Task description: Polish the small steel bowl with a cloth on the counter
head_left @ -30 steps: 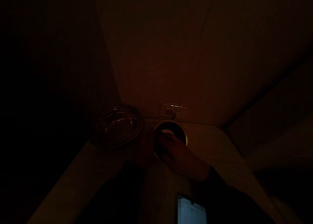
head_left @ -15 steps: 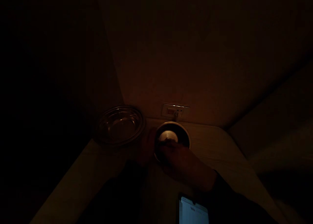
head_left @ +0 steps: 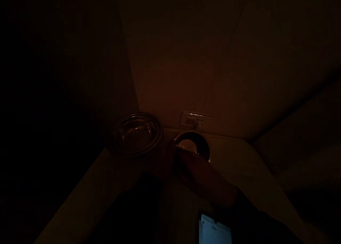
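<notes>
The scene is very dark. A round metal bowl (head_left: 204, 144) stands on the tabletop, its inside partly lit. My right hand (head_left: 198, 171) reaches over the bowl's near side with fingers bent down and closed; whatever they hold is lost in shadow. Against the bowl's left side lies my left hand (head_left: 165, 160), close to the right fingers. Darkness hides the left fingers, so I cannot tell whether they grip the rim.
Left of the bowl sits a wide shiny metal dish (head_left: 137, 139). A wall socket plate (head_left: 195, 120) with a plug is behind the bowl. A lit phone (head_left: 215, 231) lies at the near edge of view, by my right forearm. Walls bound the tabletop (head_left: 234, 153) at the back.
The view has shifted slightly, so everything sits a little farther right, and the light is dimmer. My right hand has moved toward the bowl's near-left rim, closer to my left hand.
</notes>
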Motion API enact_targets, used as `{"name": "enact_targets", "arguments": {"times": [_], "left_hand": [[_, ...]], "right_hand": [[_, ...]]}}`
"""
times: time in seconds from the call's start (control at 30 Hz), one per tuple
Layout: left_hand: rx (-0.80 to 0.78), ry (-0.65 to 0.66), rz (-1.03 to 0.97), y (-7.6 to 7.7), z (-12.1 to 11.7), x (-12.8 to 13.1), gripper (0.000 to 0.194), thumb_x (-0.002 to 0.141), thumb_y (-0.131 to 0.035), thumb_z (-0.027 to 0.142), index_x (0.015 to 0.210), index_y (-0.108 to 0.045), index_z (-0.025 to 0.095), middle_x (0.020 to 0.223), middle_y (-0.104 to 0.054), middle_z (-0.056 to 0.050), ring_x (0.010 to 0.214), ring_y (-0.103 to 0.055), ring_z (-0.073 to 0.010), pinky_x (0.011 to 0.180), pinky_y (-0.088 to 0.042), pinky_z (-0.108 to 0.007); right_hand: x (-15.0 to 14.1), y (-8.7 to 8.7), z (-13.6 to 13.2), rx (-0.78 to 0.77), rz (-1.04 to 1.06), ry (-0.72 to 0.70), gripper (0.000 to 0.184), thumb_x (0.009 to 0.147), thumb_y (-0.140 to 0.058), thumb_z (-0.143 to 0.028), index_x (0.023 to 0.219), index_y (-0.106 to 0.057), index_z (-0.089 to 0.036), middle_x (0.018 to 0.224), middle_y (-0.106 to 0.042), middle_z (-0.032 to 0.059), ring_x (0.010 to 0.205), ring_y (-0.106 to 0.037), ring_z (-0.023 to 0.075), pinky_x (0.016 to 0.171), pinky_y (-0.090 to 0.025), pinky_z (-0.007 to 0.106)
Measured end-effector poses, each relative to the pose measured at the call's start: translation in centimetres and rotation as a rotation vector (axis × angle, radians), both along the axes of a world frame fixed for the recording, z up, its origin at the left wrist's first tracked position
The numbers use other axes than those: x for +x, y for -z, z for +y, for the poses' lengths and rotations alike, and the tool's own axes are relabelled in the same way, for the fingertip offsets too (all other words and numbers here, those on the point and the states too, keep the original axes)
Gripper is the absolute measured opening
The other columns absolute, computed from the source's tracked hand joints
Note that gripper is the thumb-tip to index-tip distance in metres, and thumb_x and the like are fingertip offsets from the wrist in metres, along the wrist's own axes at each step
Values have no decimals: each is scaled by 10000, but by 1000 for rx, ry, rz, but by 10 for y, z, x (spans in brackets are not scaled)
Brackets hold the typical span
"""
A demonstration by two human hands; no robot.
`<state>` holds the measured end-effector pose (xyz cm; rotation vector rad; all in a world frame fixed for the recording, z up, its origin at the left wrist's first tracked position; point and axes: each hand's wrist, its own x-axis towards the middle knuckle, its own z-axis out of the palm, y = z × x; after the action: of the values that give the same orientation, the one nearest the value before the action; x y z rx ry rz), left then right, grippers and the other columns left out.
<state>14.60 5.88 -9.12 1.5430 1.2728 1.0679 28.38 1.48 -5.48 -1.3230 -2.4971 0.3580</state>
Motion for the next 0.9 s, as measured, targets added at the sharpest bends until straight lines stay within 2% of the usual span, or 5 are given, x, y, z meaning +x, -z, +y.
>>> {"name": "enact_targets", "arguments": {"times": [0.3, 0.43, 0.57, 0.77, 0.9], "left_hand": [[93, 44, -81, -1, -5, 1, 400, 939, -305, 326, 1200, -581, 200, 1210, -642, -32, 1127, -577, -151, 985, -425, -258], [112, 54, -60, 1, -8, 3, 406, 936, -307, 337, 1193, -584, 190, 1151, -672, -40, 1069, -607, -146, 953, -439, -240], [77, 2, -34, -3, -9, 3, 417, 941, -266, 311, 1143, -605, 174, 1074, -698, -54, 990, -637, -157, 899, -469, -258], [59, -45, 16, -2, -5, 6, 407, 933, -287, 352, 984, -652, 180, 928, -721, -40, 844, -654, -153, 782, -488, -240], [20, -67, 36, -4, -4, 10, 415, 932, -282, 359, 917, -645, 159, 856, -713, -50, 766, -645, -150, 718, -479, -237]], "right_hand": [[34, -3, -24, 104, -296, -69, 285, 876, -496, -168, 1149, -578, -179, 1137, -633, 110, 1080, -520, 281, 884, -420, 469], [27, 2, -25, 46, -187, -130, 336, 873, -462, -105, 1191, -544, -173, 1178, -611, 101, 1139, -485, 257, 927, -425, 431], [6, 9, -22, 30, 21, -49, 318, 908, -440, -135, 1209, -520, -198, 1146, -616, 75, 1106, -505, 207, 939, -436, 372], [23, 4, -27, 36, -214, -98, 295, 850, -478, -70, 1105, -598, -156, 1085, -643, 104, 1078, -508, 252, 919, -428, 428], [16, 1, -23, 1, -148, -52, 258, 882, -470, -109, 1094, -605, -166, 1065, -644, 93, 1014, -541, 217, 877, -449, 375]]}}
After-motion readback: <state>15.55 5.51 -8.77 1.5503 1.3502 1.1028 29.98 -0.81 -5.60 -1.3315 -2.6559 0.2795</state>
